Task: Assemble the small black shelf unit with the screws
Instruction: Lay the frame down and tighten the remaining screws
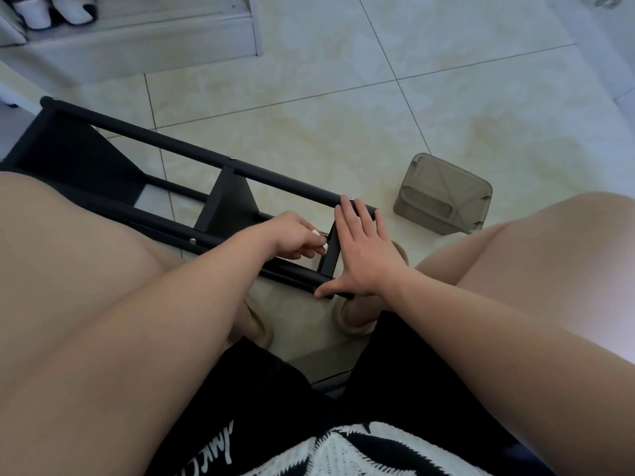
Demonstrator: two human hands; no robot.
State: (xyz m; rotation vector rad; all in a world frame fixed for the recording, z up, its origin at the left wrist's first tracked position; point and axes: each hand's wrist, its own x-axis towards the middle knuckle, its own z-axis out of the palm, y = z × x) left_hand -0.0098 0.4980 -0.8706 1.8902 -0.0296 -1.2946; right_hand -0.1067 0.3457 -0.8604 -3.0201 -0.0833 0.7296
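Black shelf unit (192, 151) lies on its side on the tile floor (309, 80), between my legs. My right hand (364, 255) is flat on the near-right end panel, fingers straight, thumb on the near rail. My left hand (295, 237) is curled just left of that panel; I can't tell if it's pinching anything. A grey plastic box (443, 197) sits to the right, apart.

floor (343, 63): cream tiles | on it: black shelf unit (228, 204), grey plastic box (443, 197)
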